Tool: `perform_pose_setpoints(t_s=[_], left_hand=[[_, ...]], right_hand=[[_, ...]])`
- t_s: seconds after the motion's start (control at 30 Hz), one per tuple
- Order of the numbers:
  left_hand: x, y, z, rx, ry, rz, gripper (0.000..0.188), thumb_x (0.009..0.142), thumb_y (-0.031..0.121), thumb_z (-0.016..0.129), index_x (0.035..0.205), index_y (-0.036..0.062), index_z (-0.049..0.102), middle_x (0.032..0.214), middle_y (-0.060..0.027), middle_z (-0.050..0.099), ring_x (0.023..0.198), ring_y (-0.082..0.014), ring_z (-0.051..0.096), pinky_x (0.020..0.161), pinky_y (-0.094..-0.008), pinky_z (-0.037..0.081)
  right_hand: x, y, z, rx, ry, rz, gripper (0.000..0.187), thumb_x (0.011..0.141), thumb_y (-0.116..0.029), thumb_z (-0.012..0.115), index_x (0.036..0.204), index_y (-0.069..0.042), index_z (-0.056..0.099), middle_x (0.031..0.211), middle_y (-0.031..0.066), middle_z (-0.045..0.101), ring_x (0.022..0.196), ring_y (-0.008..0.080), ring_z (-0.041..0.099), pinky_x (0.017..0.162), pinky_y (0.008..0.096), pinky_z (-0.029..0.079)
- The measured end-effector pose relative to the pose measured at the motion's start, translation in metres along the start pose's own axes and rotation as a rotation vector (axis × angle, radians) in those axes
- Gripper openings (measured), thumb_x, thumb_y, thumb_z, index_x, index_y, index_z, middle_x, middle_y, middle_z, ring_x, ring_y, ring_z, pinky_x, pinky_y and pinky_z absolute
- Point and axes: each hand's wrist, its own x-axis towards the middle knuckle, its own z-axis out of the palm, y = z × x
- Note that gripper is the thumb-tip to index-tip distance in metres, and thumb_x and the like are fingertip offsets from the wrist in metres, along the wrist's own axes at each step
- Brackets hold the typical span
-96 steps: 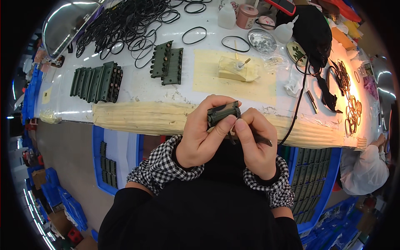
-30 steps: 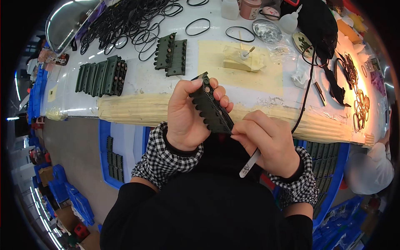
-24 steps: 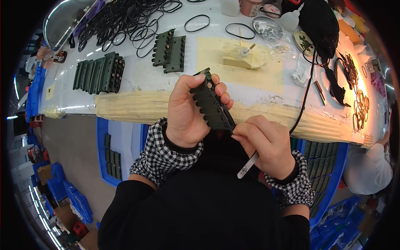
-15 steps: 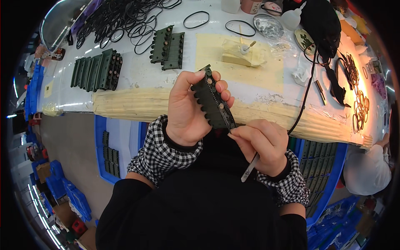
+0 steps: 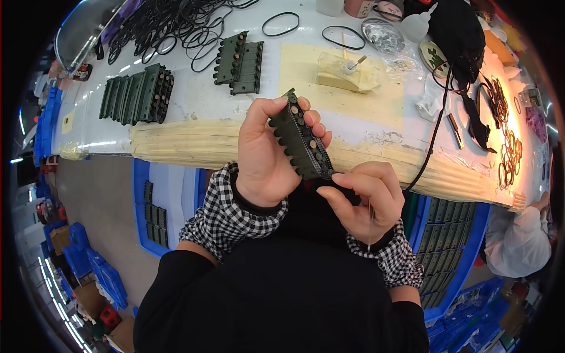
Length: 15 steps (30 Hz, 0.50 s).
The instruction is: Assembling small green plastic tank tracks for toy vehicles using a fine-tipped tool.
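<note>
My left hand [image 5: 265, 150] is closed round a dark green toy tank hull part [image 5: 294, 141], held tilted above the table's front edge. Along its right side run small wheels, some with coppery centres, and a black track [image 5: 308, 139] lies round them. The index finger of my right hand [image 5: 374, 197] touches the lower end of the track, with the thumb spread away below. Tweezers [image 5: 370, 229] are tucked in that palm, seen edge-on, their tips hidden. More green hull parts stand on the table, one stack [image 5: 136, 95] at the left and a pair [image 5: 239, 63] ahead.
Black rubber loops [image 5: 170, 29] are heaped at the far left, with two single loops beyond my hands. A tape-wrapped block [image 5: 344, 73] holds a small cup and stick. Blue trays [image 5: 141, 206] with green parts flank me below the table. A black cable [image 5: 432, 135] hangs over the edge.
My right thumb has come away from the index finger, opening the pinch at the track's lower end. The tweezers have swung to point straighter down. My left hand holds nearly still.
</note>
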Motion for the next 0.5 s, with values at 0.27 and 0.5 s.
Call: perform_pose_setpoints(t_s=[0.27, 0.5], left_hand=[[-0.009, -0.006, 0.008, 0.323, 0.081, 0.245, 0.025, 0.085, 0.032, 0.053, 0.092, 0.0076, 0.052, 0.079, -0.0035, 0.053, 0.077, -0.0175, 0.052, 0.079, -0.033, 0.044], [-0.008, 0.001, 0.003, 0.203, 0.058, 0.089, 0.025, 0.084, 0.028, 0.055, 0.091, 0.0038, 0.055, 0.077, -0.0079, 0.059, 0.073, -0.0216, 0.058, 0.076, -0.0367, 0.05]], right_hand=[[0.013, -0.01, 0.005, -0.008, -0.147, 0.15, 0.015, 0.069, 0.002, 0.075, 0.077, -0.003, 0.064, 0.07, 0.0028, 0.054, 0.049, 0.0107, 0.048, 0.044, 0.0237, 0.038], [0.011, -0.001, -0.007, 0.41, -0.316, 0.633, 0.013, 0.073, 0.0, 0.075, 0.082, -0.003, 0.066, 0.073, -0.0018, 0.054, 0.047, 0.0009, 0.033, 0.045, 0.0165, 0.025]])
